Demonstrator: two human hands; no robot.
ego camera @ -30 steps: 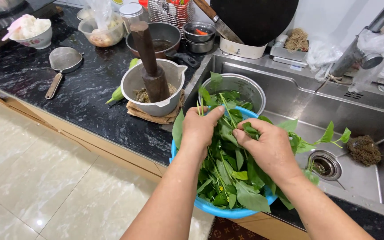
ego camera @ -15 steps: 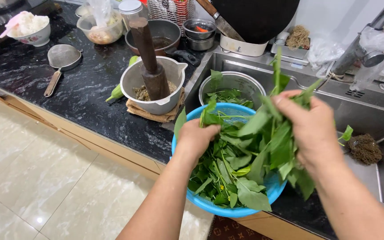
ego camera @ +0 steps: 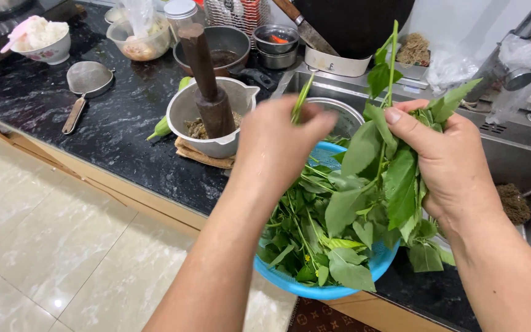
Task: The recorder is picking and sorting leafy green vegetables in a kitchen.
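Over black marble counter point(ego camera: 93, 147), right hand point(ego camera: 447, 163) gripping leafy greens point(ego camera: 364, 203), left hand point(ego camera: 278, 144) pinching stem point(ego camera: 301, 104).

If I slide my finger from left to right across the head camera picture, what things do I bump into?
White bowl → strainer → mortar with pestle → left hand → bunch of green leaves → right hand → brown scrubber.

This is a home kitchen. A black marbled bench point(ego camera: 81, 147) runs across the upper left of the frame, carrying a mortar and pestle point(ego camera: 211, 114), a wire strainer point(ego camera: 84, 83) and bowls of food point(ego camera: 41, 40). At upper right sits a steel sink point(ego camera: 511, 160) with its tap point(ego camera: 511, 55). Pale floor tiles point(ego camera: 50, 246) fill the lower left.
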